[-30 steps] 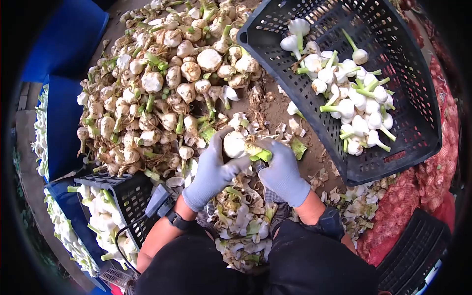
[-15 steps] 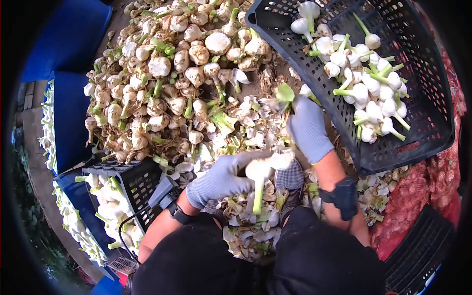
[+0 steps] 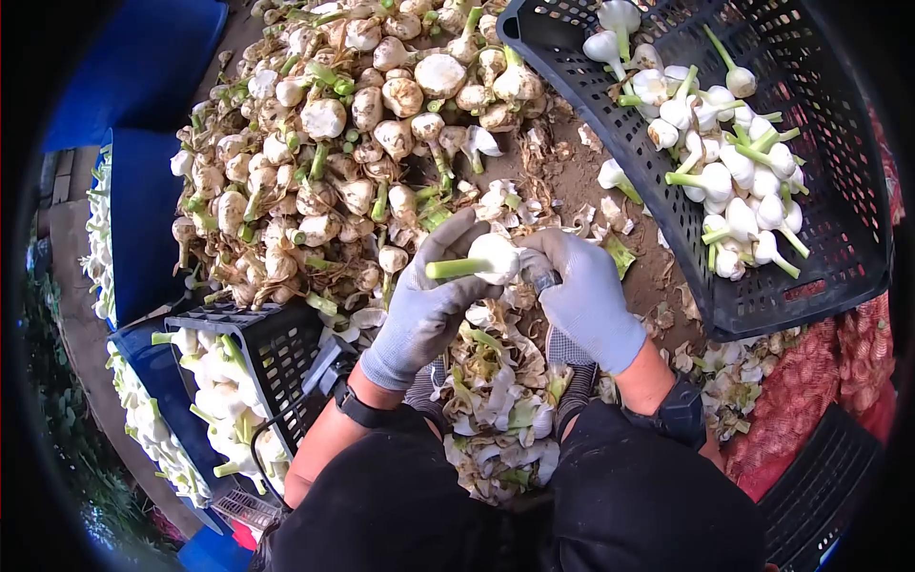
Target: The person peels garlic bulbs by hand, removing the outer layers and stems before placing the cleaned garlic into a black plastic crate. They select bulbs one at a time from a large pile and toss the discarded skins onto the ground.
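A peeled white garlic bulb with a cut green stem lies sideways over the middle of the ground. My left hand, in a grey glove, holds it, thumb below and fingers above, the stem pointing left. My right hand, also gloved, is closed at the bulb's root end, its fingertips right against it. A small dark object shows between the right thumb and fingers; I cannot tell what it is. Below the hands, garlic skins cover the ground between my shoes.
A heap of unpeeled garlic fills the far left. A black crate with clean bulbs stands at right, a loose bulb beside it. Another black crate of garlic is at left, near blue containers. Red mesh sacks lie at right.
My right hand has come in from beside the right crate to the bulb, leaving a loose bulb there. My left hand has risen and turned the bulb so its stem points left.
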`<action>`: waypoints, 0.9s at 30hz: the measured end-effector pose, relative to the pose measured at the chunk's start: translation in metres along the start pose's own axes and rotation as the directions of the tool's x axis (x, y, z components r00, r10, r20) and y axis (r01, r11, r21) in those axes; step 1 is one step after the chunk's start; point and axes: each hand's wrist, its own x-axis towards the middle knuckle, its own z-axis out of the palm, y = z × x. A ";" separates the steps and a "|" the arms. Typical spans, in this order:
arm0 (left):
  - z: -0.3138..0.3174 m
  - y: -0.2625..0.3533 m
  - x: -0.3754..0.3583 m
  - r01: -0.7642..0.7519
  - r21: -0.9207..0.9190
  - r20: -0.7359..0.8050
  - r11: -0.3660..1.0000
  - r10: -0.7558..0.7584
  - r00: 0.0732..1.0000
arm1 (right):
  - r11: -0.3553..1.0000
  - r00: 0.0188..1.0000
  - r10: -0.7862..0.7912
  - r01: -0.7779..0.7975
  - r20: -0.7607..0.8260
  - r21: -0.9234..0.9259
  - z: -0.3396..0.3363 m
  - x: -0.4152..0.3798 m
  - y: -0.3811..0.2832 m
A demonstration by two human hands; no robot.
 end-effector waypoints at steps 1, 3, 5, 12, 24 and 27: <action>0.002 0.000 0.001 -0.018 -0.119 -0.001 0.993 0.018 1.000 | 1.000 0.997 -0.017 0.016 -0.078 -0.015 0.000 -0.002 -0.002; 0.010 0.003 -0.001 -0.004 -0.305 -0.024 0.952 -0.004 1.000 | 0.999 0.988 -0.037 0.033 -0.153 -0.028 -0.001 -0.004 -0.006; -0.002 -0.013 0.008 0.010 -0.360 -0.033 0.933 -0.024 0.999 | 0.965 0.959 -0.247 0.231 -0.139 -0.121 -0.007 -0.004 -0.009; 0.007 0.008 0.015 0.036 -0.604 0.024 0.797 -0.027 0.999 | 0.987 0.920 -0.013 -0.050 -0.392 -0.151 -0.038 -0.016 0.030; 0.103 0.146 0.103 -0.562 0.144 0.135 0.815 0.546 0.827 | 0.885 0.951 0.051 0.099 0.306 -0.455 -0.075 -0.023 -0.014; 0.080 0.140 0.106 -0.560 -0.004 0.150 0.829 0.554 0.819 | 0.931 0.968 -0.171 0.098 -0.182 -0.350 -0.137 0.016 -0.020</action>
